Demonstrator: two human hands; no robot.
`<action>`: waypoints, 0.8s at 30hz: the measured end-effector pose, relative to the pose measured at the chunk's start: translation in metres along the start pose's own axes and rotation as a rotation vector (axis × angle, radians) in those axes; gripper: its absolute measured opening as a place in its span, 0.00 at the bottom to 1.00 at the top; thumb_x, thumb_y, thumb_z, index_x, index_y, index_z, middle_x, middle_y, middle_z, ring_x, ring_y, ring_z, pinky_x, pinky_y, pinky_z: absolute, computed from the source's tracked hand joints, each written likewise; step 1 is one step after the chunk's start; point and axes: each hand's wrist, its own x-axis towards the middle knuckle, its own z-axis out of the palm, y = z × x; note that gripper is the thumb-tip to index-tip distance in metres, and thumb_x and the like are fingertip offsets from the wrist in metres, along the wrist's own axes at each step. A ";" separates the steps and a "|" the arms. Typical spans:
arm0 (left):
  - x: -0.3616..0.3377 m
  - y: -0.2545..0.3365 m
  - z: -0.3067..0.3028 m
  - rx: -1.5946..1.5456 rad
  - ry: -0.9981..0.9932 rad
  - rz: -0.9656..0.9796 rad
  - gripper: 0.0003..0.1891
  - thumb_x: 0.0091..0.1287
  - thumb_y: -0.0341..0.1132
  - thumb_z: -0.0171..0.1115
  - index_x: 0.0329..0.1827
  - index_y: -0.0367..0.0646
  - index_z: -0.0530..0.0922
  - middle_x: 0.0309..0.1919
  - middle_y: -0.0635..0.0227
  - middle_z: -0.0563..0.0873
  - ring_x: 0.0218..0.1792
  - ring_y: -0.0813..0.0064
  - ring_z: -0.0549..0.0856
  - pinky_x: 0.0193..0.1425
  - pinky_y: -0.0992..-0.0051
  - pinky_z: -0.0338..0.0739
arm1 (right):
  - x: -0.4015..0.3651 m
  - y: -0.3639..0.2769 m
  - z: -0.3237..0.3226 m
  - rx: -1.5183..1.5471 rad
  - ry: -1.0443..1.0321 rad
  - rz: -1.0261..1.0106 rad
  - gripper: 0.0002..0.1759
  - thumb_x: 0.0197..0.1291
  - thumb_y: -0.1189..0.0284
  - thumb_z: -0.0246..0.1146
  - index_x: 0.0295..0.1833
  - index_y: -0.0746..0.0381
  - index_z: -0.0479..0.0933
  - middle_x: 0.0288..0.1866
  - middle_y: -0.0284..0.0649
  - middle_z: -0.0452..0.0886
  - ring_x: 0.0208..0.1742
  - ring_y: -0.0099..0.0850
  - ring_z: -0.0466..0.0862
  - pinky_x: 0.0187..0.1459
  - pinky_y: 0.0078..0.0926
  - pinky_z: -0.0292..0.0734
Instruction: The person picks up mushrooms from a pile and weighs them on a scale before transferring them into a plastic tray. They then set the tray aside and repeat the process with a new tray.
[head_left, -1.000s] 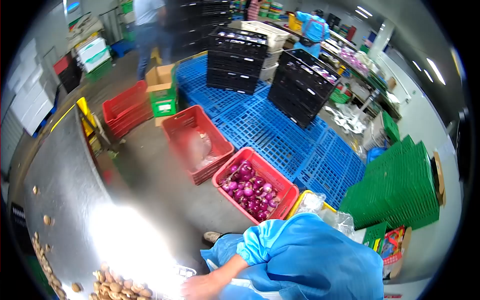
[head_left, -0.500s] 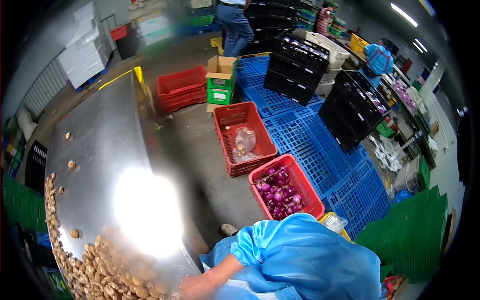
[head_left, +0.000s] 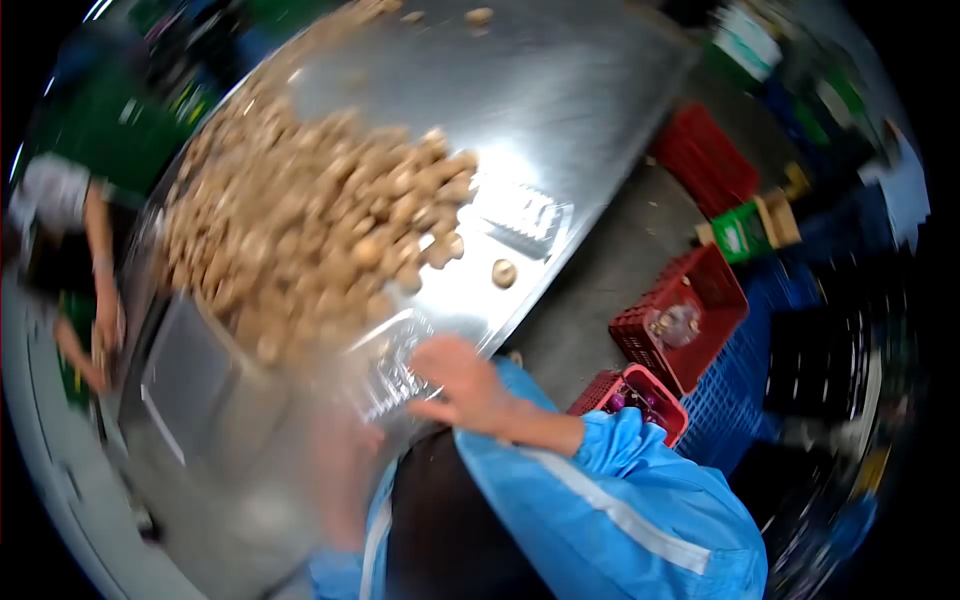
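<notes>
My right hand (head_left: 460, 385), below a blue sleeve, reaches over a clear plastic tray (head_left: 395, 360) near the table's front edge; its thumb and fingers are apart at the tray's side. To its left, my left hand (head_left: 345, 455) is smeared by motion, and its fingers cannot be made out. A large heap of brown mushrooms (head_left: 330, 200) covers the metal table (head_left: 570, 60) beyond the tray. Another clear tray (head_left: 520, 215) lies to the right of the heap, with a single mushroom (head_left: 503, 273) just below it.
A co-worker's hands (head_left: 108, 325) are at the table's left side, beside a grey bin (head_left: 190, 370). Red crates (head_left: 680, 310) stand on the floor to the right, one holding purple vegetables (head_left: 635, 400). Near them are a green box (head_left: 740, 232) and blue pallets (head_left: 730, 390).
The view has swung left and down onto the table. The mushroom heap, trays, my left hand and a co-worker's hands now show; the crates appear farther right.
</notes>
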 end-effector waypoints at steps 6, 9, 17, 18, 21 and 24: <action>-0.041 0.000 -0.014 -0.514 0.089 -0.328 0.22 0.76 0.32 0.52 0.69 0.37 0.58 0.49 0.45 0.81 0.24 0.62 0.86 0.18 0.76 0.78 | -0.007 0.002 0.016 0.211 -0.437 0.724 0.26 0.67 0.68 0.62 0.66 0.69 0.70 0.32 0.43 0.84 0.30 0.36 0.83 0.36 0.32 0.79; -0.054 -0.015 -0.027 -0.528 0.086 -0.445 0.22 0.75 0.30 0.51 0.69 0.40 0.58 0.47 0.45 0.82 0.21 0.65 0.84 0.16 0.76 0.76 | -0.018 -0.010 0.034 0.462 -0.496 0.861 0.25 0.70 0.72 0.58 0.70 0.70 0.68 0.24 0.37 0.82 0.18 0.23 0.78 0.25 0.22 0.76; -0.050 -0.033 -0.076 -0.503 0.002 -0.806 0.24 0.72 0.28 0.53 0.69 0.39 0.60 0.42 0.49 0.86 0.18 0.70 0.81 0.13 0.79 0.71 | -0.050 -0.039 0.082 0.701 -0.461 1.219 0.27 0.69 0.76 0.56 0.72 0.72 0.65 0.27 0.37 0.83 0.18 0.20 0.76 0.20 0.20 0.72; -0.043 -0.041 -0.081 -0.473 0.003 -0.798 0.24 0.72 0.27 0.54 0.70 0.38 0.60 0.43 0.49 0.86 0.19 0.71 0.81 0.14 0.79 0.71 | -0.049 -0.038 0.085 0.712 -0.425 1.247 0.27 0.69 0.76 0.57 0.72 0.73 0.65 0.27 0.38 0.83 0.18 0.20 0.76 0.20 0.19 0.72; -0.014 -0.074 -0.083 -0.458 -0.007 -0.719 0.25 0.72 0.26 0.54 0.71 0.34 0.60 0.43 0.50 0.86 0.21 0.71 0.82 0.17 0.79 0.73 | -0.045 -0.023 0.090 0.684 -0.314 1.271 0.27 0.68 0.76 0.57 0.71 0.73 0.66 0.28 0.40 0.83 0.18 0.21 0.76 0.19 0.18 0.72; 0.024 -0.072 -0.063 -0.537 -0.071 -0.561 0.24 0.72 0.26 0.54 0.69 0.31 0.62 0.44 0.50 0.86 0.25 0.69 0.83 0.23 0.78 0.76 | -0.027 0.006 0.087 0.659 -0.201 1.260 0.26 0.65 0.78 0.54 0.69 0.73 0.68 0.27 0.40 0.84 0.17 0.21 0.77 0.18 0.20 0.74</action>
